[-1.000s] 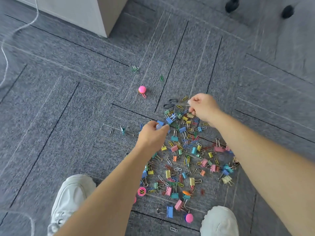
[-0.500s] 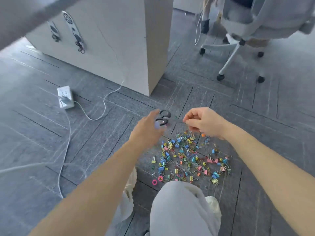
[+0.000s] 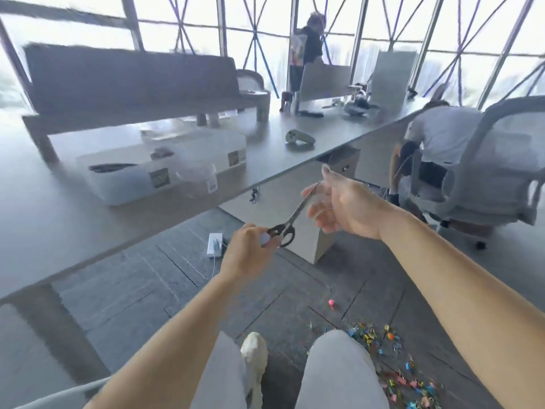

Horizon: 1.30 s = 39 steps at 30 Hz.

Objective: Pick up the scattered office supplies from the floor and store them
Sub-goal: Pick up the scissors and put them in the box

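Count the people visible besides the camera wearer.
2: a standing person at the far end of the desk, a seated person on the right. Others may be hidden.

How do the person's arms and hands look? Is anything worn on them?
The left forearm and right forearm are bare, no sleeves in view. The left hand and right hand wear no gloves; I see no watch, bracelet or ring.
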Motion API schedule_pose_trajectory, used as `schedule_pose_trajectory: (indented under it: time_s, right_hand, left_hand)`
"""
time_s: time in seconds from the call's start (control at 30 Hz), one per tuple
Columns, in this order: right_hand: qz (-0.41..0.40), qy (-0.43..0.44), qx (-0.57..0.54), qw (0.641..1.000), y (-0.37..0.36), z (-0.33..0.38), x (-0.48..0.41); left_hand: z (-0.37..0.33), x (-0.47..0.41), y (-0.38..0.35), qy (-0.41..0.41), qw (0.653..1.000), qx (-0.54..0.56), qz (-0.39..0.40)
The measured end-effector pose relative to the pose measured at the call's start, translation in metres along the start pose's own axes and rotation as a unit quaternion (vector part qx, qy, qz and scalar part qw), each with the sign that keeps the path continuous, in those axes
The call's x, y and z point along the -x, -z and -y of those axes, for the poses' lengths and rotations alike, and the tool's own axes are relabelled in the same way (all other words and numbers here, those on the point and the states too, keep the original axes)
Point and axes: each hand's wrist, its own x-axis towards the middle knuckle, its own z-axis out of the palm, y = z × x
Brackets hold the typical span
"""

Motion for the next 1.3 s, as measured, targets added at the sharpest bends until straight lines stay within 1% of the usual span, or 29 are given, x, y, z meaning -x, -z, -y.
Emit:
schedule_pose_trajectory:
  time_s: [0.03, 0.1, 0.17, 0.27, 0.37, 0.47, 0.53, 0.6, 0.67, 0.73, 0.77, 0.83, 0.9, 0.97, 1.07, 1.17, 1.23, 1.3]
  right_hand:
    - [-0.009, 0.029, 0.011, 0.999, -0.018, 0.010, 0.001]
    - [-0.036, 0.099, 0.079, 0.991, -0.053, 0.025, 0.004]
    - [-0.063, 0.167, 0.161, 0.971, -0.078, 0.037, 0.008]
    - [-0.079, 0.238, 0.220, 0.943, -0.104, 0.061, 0.006]
    - [-0.061, 0.255, 0.206, 0.943, -0.121, 0.078, -0.003]
    - [-0.040, 0.242, 0.177, 0.953, -0.132, 0.089, -0.021]
    - [-0.041, 0.242, 0.164, 0.955, -0.137, 0.096, -0.040]
    - [-0.056, 0.253, 0.148, 0.955, -0.138, 0.101, -0.064]
    - [-0.076, 0.264, 0.152, 0.949, -0.139, 0.100, -0.091]
    - [-0.080, 0.268, 0.174, 0.944, -0.142, 0.090, -0.119]
    - [-0.069, 0.272, 0.194, 0.940, -0.145, 0.083, -0.132]
    - [-0.023, 0.289, 0.224, 0.931, -0.156, 0.070, -0.151]
    - [-0.002, 0.313, 0.231, 0.921, -0.168, 0.064, -0.167]
    - [-0.015, 0.330, 0.233, 0.915, -0.176, 0.063, -0.183]
    - [-0.036, 0.319, 0.265, 0.909, -0.186, 0.066, -0.205]
    - [-0.071, 0.343, 0.312, 0.883, -0.192, 0.074, -0.217]
    - [-0.062, 0.357, 0.350, 0.864, -0.195, 0.082, -0.221]
    - [-0.060, 0.351, 0.374, 0.856, -0.195, 0.089, -0.226]
  left_hand:
    - [-0.001, 0.010, 0.015, 0.015, 0.999, 0.038, 0.007]
    - [-0.006, 0.030, 0.049, 0.045, 0.990, 0.126, 0.047]
    - [-0.009, 0.043, 0.082, 0.056, 0.976, 0.189, 0.092]
    - [-0.008, 0.051, 0.125, 0.031, 0.975, 0.181, 0.124]
    - [-0.007, 0.051, 0.145, 0.013, 0.972, 0.195, 0.127]
    - [-0.006, 0.043, 0.153, 0.009, 0.968, 0.226, 0.107]
    - [0.001, 0.029, 0.157, 0.012, 0.967, 0.237, 0.088]
    - [0.011, 0.012, 0.162, 0.021, 0.958, 0.284, 0.037]
    - [0.024, -0.011, 0.171, 0.045, 0.931, 0.358, -0.044]
    - [0.038, -0.038, 0.181, 0.075, 0.892, 0.436, -0.095]
    - [0.043, -0.049, 0.185, 0.076, 0.877, 0.464, -0.104]
    - [0.049, -0.070, 0.191, 0.047, 0.847, 0.519, -0.103]
    - [0.050, -0.083, 0.195, 0.031, 0.831, 0.549, -0.085]
    - [0.051, -0.096, 0.195, 0.034, 0.810, 0.580, -0.083]
    - [0.055, -0.113, 0.194, 0.043, 0.776, 0.620, -0.108]
    - [0.054, -0.122, 0.199, 0.056, 0.733, 0.665, -0.133]
    - [0.054, -0.124, 0.205, 0.065, 0.727, 0.669, -0.144]
    - [0.051, -0.127, 0.214, 0.073, 0.746, 0.646, -0.147]
